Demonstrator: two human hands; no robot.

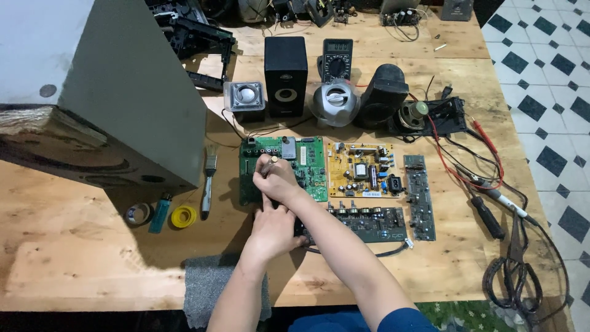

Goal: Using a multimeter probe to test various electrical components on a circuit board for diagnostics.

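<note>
Nearby, yellow board (361, 170) beside green board (313, 169)

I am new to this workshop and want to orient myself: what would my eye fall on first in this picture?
First, the two hands at the centre: the right hand reaches across onto the green circuit board, the left hand just below it. Right of them lie a yellow circuit board and a dark board with knobs. Behind stand a black speaker and a multimeter; a big grey box fills the left.
</note>
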